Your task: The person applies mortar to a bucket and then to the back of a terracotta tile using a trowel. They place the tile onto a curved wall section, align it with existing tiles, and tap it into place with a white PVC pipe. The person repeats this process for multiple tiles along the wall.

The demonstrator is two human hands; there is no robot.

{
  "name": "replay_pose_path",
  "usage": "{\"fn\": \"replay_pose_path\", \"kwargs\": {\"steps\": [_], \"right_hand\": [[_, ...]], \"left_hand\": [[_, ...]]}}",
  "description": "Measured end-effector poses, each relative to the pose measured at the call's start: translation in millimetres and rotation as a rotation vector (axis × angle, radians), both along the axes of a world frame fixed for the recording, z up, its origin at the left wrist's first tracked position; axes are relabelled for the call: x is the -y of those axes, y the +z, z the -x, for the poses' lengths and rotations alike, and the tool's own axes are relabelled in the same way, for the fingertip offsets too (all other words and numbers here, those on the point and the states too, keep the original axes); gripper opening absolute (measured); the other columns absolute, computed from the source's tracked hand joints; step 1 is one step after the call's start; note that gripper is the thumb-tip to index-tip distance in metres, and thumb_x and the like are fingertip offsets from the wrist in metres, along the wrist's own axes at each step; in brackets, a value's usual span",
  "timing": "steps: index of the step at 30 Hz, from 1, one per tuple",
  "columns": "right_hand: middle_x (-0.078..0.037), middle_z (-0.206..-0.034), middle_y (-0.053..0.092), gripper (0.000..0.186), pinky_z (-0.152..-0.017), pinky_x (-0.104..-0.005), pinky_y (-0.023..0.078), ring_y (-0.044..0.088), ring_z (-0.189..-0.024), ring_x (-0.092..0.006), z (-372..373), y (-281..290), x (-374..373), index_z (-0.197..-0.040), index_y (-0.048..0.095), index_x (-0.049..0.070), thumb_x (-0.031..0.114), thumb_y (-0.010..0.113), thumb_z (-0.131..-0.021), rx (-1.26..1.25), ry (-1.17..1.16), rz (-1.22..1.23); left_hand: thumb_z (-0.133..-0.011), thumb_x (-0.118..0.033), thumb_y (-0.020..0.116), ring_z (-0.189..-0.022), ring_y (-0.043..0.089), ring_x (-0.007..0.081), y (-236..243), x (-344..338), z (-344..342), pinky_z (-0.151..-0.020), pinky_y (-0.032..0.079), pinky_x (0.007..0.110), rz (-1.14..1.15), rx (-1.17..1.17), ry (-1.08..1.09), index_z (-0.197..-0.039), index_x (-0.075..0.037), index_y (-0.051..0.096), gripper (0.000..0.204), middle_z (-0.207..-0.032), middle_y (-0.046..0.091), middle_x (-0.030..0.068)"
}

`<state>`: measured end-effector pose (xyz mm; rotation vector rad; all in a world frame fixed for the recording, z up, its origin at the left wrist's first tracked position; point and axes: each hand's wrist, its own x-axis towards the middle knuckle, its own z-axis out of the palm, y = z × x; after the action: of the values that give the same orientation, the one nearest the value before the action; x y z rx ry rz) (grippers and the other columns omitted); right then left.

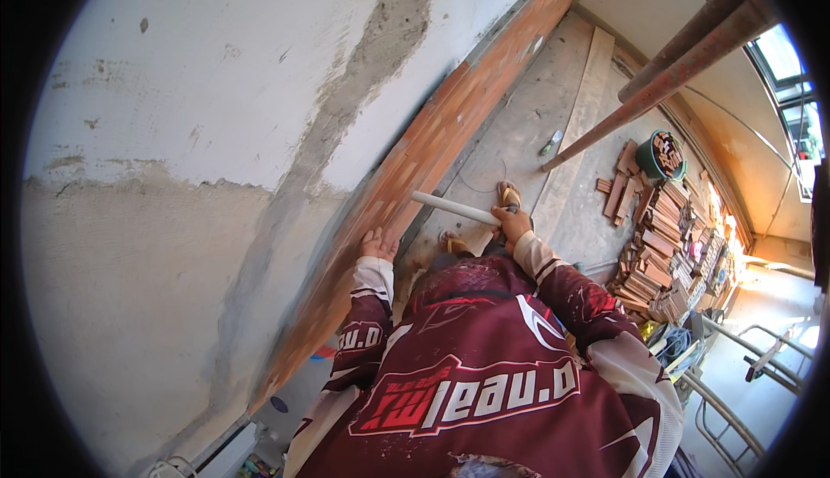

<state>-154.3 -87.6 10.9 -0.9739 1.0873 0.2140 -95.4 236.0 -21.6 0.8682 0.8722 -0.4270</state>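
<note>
My left hand [379, 245] lies with its fingers stretched out against the red-brown brick strip [432, 137] along the foot of the wall. It holds nothing. In my right hand [513, 226] is one end of a pale, round rod [454, 207], with the fingers wrapped round it. The rod points left, and its free end comes close to the brick strip, a little beyond my left hand. Whether that end touches the bricks I cannot tell. Above the strip rises the white and grey plastered wall [190, 124], with a rough cement band running down it.
Rusty metal poles [640, 98] slant over the floor at the right. Behind them stand a green bucket [661, 156] full of brick pieces and a pile of flat bricks [661, 245]. A long plank [584, 89] and a small bottle [551, 142] lie on the concrete floor. Metal frames [726, 409] stand at lower right.
</note>
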Motion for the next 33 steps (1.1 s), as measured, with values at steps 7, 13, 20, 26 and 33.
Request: {"fn": "replay_pose_path", "kwargs": {"steps": [7,13,20,26,33], "right_hand": [[-0.011,-0.069,0.054,0.021,-0.037,-0.0293,0.041,0.052,-0.048,-0.0179,-13.4,-12.7,-39.8,-0.089,0.05,0.001,0.014,0.066,-0.082,-0.067,-0.03,-0.141],[-0.012,-0.071,0.055,0.02,-0.038,-0.0296,0.043,0.053,-0.049,-0.0186,-13.9,-6.0,-31.9,-0.09,0.051,0.001,0.013,0.065,-0.083,-0.011,-0.043,-0.166],[-0.009,-0.071,0.055,0.018,-0.042,-0.0274,0.046,0.054,-0.05,-0.0174,47.6,-29.5,55.1,-0.094,0.051,0.005,0.021,0.059,-0.09,0.06,-0.1,-0.086],[-0.005,-0.088,0.052,0.02,-0.068,-0.0568,0.049,0.056,-0.07,-0.0217,145.6,-43.5,145.1,-0.103,0.048,0.015,0.033,0.051,-0.095,-0.098,-0.531,-0.153],[-0.009,-0.078,0.056,0.023,-0.051,-0.0382,0.054,0.059,-0.059,-0.0216,206.2,-129.1,203.1,-0.104,0.055,0.008,0.025,0.059,-0.089,-0.478,-0.619,0.144]], "left_hand": [[-0.094,-0.007,0.04,-0.137,0.028,0.0274,-1.4,-7.0,-5.3,-0.102,0.032,0.054,0.085,0.045,0.104,-0.145,-0.007,0.015,0.057,-0.154,0.018,0.0017],[-0.094,-0.009,0.04,-0.137,0.028,0.0244,5.0,-4.2,-10.0,-0.104,0.03,0.055,0.066,0.057,0.06,-0.145,-0.009,0.016,0.056,-0.153,0.021,0.0008],[-0.092,-0.034,0.043,-0.134,0.035,0.0249,21.2,0.7,18.6,-0.101,0.03,0.051,-0.052,0.003,-0.396,-0.146,-0.013,0.023,0.061,-0.149,0.032,0.0044],[-0.084,-0.017,0.063,-0.09,0.064,0.022,-37.3,-19.1,84.9,-0.071,0.049,0.037,-0.482,-0.169,-0.774,-0.131,-0.007,0.049,0.05,-0.11,0.064,0.0081],[-0.082,-0.013,0.061,-0.06,0.057,0.0173,-105.4,-102.2,156.3,-0.051,0.046,0.032,-1.256,0.472,-1.816,-0.095,-0.009,0.065,0.014,-0.088,0.066,0.0042]]}}
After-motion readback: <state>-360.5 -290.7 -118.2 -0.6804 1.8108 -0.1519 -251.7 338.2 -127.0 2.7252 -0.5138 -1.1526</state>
